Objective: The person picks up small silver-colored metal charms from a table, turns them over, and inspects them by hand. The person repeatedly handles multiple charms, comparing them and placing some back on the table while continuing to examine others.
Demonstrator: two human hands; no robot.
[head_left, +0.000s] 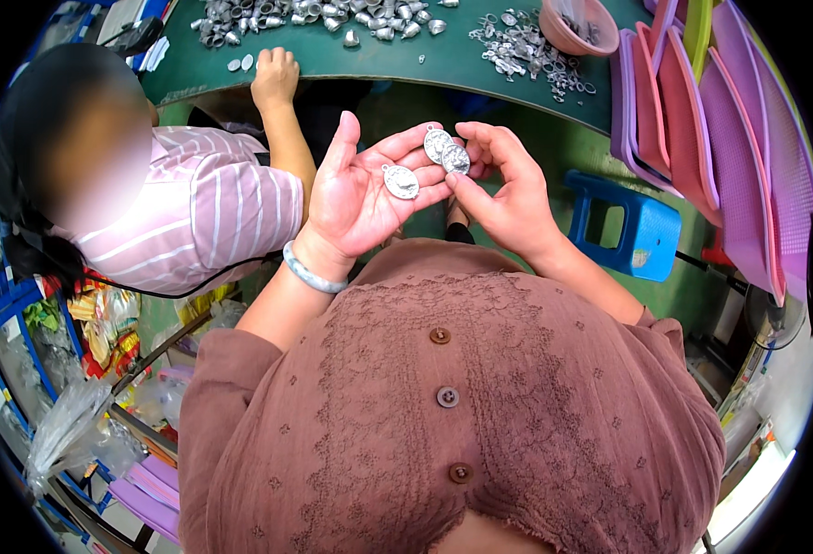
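Note:
My left hand (356, 198) is turned palm up, its thumb and fingers stretched out. Across its palm and finger bases lies a silver oval medal (401, 182) with a small loop and a raised design. A second silver medal (437, 144) rests near the fingertips, partly covered by a third medal (456, 159). My right hand (508, 194) pinches that third medal at its edge between thumb and bent fingers, next to the left fingertips. Some of the right fingers are hidden behind the others.
Ahead is a green table (388, 57) with a heap of silver bell-shaped pieces (333, 14), small metal parts (536, 55) and a pink bowl (580, 32). A person (194, 194) sits at left, one hand on the table. A blue stool (642, 231) and stacked plastic baskets (729, 120) stand at right.

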